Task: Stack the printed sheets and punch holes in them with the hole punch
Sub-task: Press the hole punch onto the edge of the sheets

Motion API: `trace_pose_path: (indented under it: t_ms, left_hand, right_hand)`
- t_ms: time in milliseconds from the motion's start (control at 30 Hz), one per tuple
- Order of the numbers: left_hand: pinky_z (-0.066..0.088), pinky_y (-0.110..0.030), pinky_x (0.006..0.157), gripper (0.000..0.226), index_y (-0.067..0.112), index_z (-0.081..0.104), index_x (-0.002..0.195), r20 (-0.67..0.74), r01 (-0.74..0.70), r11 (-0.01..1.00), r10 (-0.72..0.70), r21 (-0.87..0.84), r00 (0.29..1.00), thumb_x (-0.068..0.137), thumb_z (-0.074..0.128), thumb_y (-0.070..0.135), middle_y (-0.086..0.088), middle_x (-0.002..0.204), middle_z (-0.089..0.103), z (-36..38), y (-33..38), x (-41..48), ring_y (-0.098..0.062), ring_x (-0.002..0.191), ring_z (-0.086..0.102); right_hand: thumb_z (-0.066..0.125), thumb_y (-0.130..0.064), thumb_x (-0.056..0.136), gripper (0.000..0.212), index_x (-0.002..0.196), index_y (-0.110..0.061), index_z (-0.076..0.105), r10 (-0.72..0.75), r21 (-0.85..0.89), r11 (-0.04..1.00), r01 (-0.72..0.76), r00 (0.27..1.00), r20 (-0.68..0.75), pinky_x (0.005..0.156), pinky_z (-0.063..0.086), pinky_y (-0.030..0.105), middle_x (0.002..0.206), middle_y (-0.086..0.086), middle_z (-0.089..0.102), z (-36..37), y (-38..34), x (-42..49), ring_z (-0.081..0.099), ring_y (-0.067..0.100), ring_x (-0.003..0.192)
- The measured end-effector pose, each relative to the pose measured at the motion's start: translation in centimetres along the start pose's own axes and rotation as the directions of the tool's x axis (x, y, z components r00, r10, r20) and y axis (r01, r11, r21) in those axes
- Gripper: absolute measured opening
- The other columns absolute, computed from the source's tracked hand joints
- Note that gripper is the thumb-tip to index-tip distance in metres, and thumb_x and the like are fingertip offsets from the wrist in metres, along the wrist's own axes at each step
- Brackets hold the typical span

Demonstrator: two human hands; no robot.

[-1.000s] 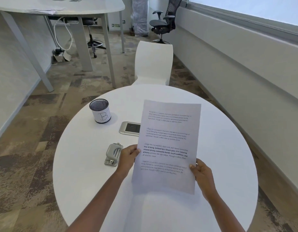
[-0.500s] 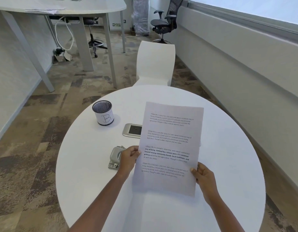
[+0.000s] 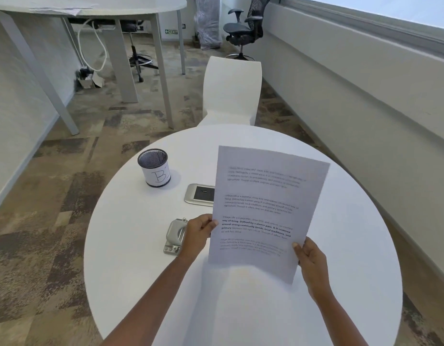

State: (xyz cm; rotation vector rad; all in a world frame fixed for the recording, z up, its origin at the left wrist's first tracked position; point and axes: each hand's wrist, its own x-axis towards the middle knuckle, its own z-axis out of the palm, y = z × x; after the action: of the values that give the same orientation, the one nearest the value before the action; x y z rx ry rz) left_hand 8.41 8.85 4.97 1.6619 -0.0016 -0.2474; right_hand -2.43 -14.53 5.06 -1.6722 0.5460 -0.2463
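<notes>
The printed sheets (image 3: 265,208) are held up above the round white table (image 3: 131,233), tilted back, text facing me. My left hand (image 3: 197,234) pinches their left edge about midway down. My right hand (image 3: 309,260) grips the lower right corner. How many sheets are in the stack cannot be made out. A grey metal hole punch (image 3: 174,236) lies on the table just left of my left hand, partly hidden behind it.
A black mesh pen cup (image 3: 154,168) labelled "B" stands at the table's far left. A silver socket panel (image 3: 199,193) is set in the tabletop, partly behind the sheets. A white chair (image 3: 232,91) stands beyond the table; a wall ledge runs along the right.
The sheets and both hands have stayed almost the same; the paper has tipped slightly and the view has shifted a little.
</notes>
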Motion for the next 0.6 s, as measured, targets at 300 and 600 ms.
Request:
trace_pose_path:
  t_ms: [300,600]
  left_hand:
    - [0.048,-0.032,0.082,0.025,0.001,0.063,0.108,-0.313,0.163,0.901,-0.032,0.402,0.949,0.088,0.049,0.001,-0.019,0.103,0.066,-3.6,0.2,1.0,-0.030,0.096,0.059]
    - [0.042,-0.034,0.074,0.020,0.005,0.059,0.072,-0.299,0.443,0.703,-0.329,0.555,0.896,0.088,0.052,0.014,-0.019,0.083,0.057,-8.4,-2.1,1.8,-0.032,0.087,0.055]
  right_hand:
    - [0.047,0.003,0.090,0.023,0.099,-0.009,0.065,0.293,-0.017,0.956,-0.293,0.952,0.093,0.075,0.055,0.042,0.081,0.006,0.072,-0.7,0.8,0.1,0.066,0.023,0.071]
    - [0.045,0.006,0.089,0.028,0.111,-0.003,0.059,0.450,0.012,0.892,-0.453,0.889,0.080,0.074,0.050,0.036,0.102,0.017,0.066,-1.0,2.2,-1.0,0.061,0.031,0.086]
